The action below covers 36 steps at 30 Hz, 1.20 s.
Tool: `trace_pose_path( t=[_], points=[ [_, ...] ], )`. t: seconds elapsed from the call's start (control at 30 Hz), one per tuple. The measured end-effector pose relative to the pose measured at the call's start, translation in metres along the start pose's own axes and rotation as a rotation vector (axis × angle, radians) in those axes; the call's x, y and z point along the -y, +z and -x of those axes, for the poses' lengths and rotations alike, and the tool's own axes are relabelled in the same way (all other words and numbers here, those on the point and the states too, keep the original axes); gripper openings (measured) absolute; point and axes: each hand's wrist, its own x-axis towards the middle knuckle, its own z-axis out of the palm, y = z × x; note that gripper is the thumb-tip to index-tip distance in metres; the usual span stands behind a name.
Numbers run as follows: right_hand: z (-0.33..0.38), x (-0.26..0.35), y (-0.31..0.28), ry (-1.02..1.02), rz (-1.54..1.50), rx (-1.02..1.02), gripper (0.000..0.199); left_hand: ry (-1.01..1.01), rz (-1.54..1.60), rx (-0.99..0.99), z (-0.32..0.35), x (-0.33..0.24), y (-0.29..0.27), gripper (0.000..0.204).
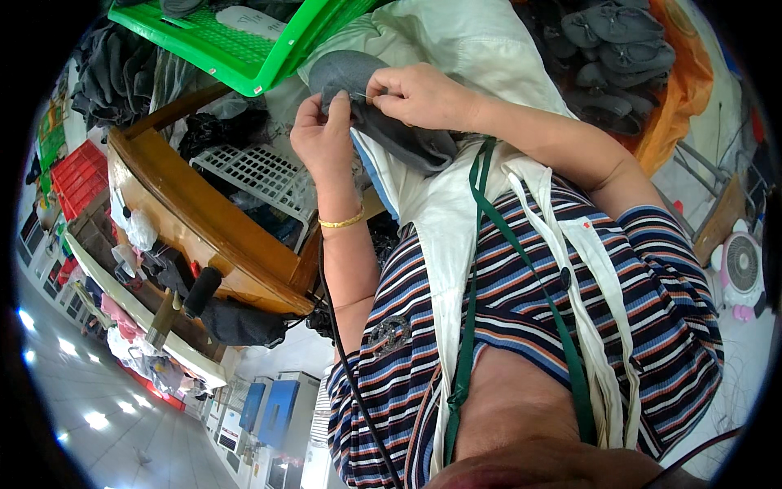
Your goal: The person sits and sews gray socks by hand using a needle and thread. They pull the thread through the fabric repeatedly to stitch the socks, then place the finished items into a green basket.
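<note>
A dark grey cloth shoe (399,140) lies over my lap on the cream apron (444,216). My left hand (323,134) is closed on its upper, thumb and forefinger pinching the grey cloth near the shoe's opening. Close beside it, my right hand (419,96) makes a pinch, fingertips together around a thin pale sliver that looks like a needle (359,95). The sliver spans the small gap between the two hands. Fine detail at the fingertips is too small to make out.
Ahead stands a green plastic basket (257,69) holding a pale insole. Grey shoes (623,41) are heaped at the right on orange cloth. Left of me are a wooden table (195,220), a white plastic rack (252,175) and a red crate (80,179). A fan (740,265) stands right.
</note>
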Motion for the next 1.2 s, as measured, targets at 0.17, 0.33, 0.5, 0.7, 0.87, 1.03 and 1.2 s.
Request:
trace_pose_path(
  t=[0.17,0.33,0.5,0.7,0.87,1.03,1.2],
  points=[
    [-0.007,-0.005,-0.001,-0.063,0.141,0.026,0.021,0.009,0.016,-0.011,0.001,-0.002,0.002,0.018],
    [-0.013,-0.012,0.002,-0.151,0.221,-0.001,0.018,0.003,-0.018,-0.017,-0.002,0.002,0.0,0.017],
    [-0.005,-0.022,0.016,-0.161,0.226,-0.103,0.014,-0.115,0.028,0.011,0.0,-0.01,0.0,0.015],
    [-0.006,-0.02,0.023,-0.193,0.334,-0.169,0.011,-0.189,0.042,0.119,-0.003,-0.012,-0.01,0.015],
    [-0.012,-0.022,0.01,-0.277,0.47,-0.134,0.01,-0.222,0.116,0.126,-0.005,-0.01,-0.009,0.013],
    [-0.014,-0.017,0.002,-0.248,0.518,-0.051,0.014,-0.227,0.127,0.106,-0.006,-0.01,-0.008,0.011],
    [-0.015,-0.017,0.0,-0.275,0.511,-0.043,0.015,-0.229,0.13,0.103,-0.006,-0.008,-0.009,0.01]
  ],
)
